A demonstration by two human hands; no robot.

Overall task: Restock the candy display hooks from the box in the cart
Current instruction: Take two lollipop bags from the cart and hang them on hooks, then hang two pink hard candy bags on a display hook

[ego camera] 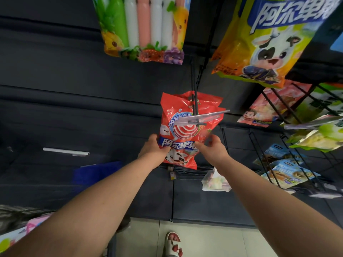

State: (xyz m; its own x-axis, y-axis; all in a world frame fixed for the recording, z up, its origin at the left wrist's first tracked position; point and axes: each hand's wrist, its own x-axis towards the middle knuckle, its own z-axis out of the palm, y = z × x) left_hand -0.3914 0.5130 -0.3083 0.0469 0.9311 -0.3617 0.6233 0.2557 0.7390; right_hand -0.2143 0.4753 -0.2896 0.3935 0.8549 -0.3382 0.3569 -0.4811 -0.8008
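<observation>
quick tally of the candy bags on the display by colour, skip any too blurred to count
red bag: 1, held by left hand and right hand
yellow bag: 1
fruit-print bag: 1
pink bag: 1
blue bags: 2
pale bag: 1
total: 7, green bags at far right skipped

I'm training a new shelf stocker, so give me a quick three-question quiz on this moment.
1. True or false: both the left hand and the right hand hold the red candy bag.
2. The big bag hanging up to the right is mainly: A blue, B yellow, C black.
3. Fill in: a clear tag holder sits at the tip of the black ___.
Key: 1 true; 2 B; 3 hook.
</observation>
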